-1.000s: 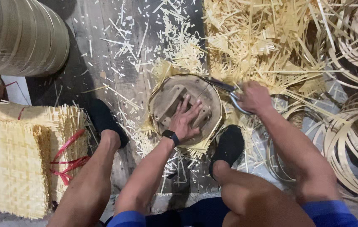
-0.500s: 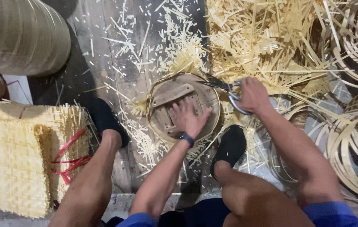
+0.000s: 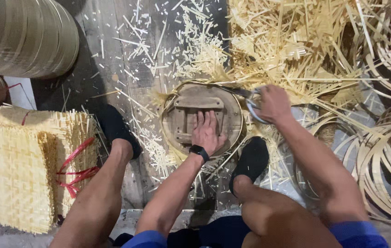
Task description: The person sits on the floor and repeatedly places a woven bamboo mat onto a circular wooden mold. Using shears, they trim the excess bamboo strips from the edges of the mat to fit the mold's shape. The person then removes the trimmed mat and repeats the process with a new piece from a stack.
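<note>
A round wooden form (image 3: pixel 184 119) with a woven bamboo rim around it lies on the dark floor between my feet. My left hand (image 3: pixel 208 131), with a black watch at the wrist, presses flat on its crossbar, fingers together. My right hand (image 3: pixel 272 104) grips a pair of large scissors (image 3: pixel 252 102) at the form's right edge, blades pointing left along the rim. Bamboo strip ends stick out around the form.
Cut bamboo scraps (image 3: pixel 292 50) cover the floor ahead and to the right. Coiled bamboo hoops (image 3: pixel 383 165) lie at the right. A stack of woven mats (image 3: pixel 16 170) tied with red ribbon sits at the left, a big roll of strips (image 3: pixel 21 36) above it.
My left hand has slid from the form's lower middle to lie flat on the crossbar, and the form has turned. The right hand with the scissors stays at the right rim.
</note>
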